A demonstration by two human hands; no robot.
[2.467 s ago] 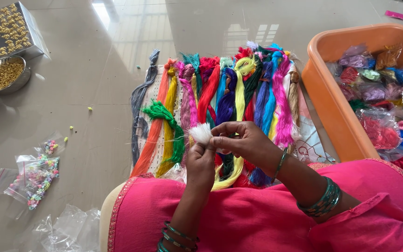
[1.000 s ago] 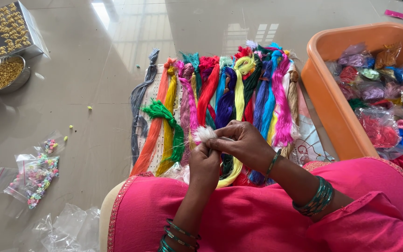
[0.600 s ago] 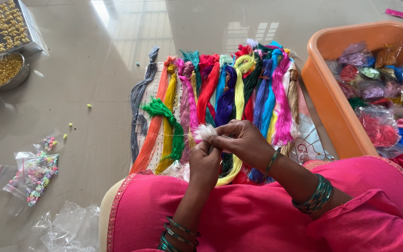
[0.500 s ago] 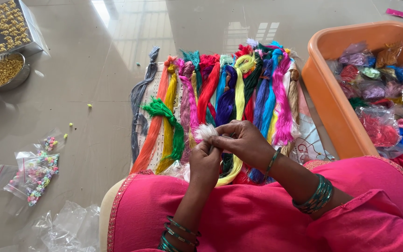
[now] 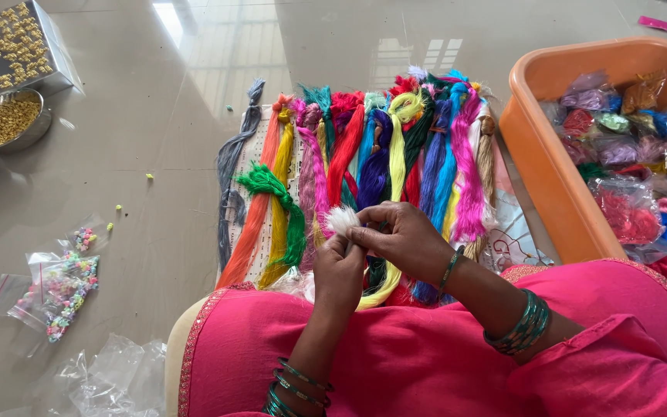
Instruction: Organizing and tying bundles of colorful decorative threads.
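Head view: little has changed from the earlier frames; both hands remain together over the lap, slightly nearer the body. The left hand [image 5: 339,270] grips the white thread tuft [image 5: 342,220] from below, and the right hand [image 5: 404,239] pinches its base. The tuft sits above the coloured thread skeins [image 5: 364,166]. The binding under the fingers is hidden. The orange tub [image 5: 538,154] is cut off at right.

The floor [image 5: 156,100] was of smooth grey-beige tiles with thin joints, and it was glossy. Bright daylight made pale reflections on the floor at the top of the view, shaped like a window with bars. No wall or furniture was visible in the view.
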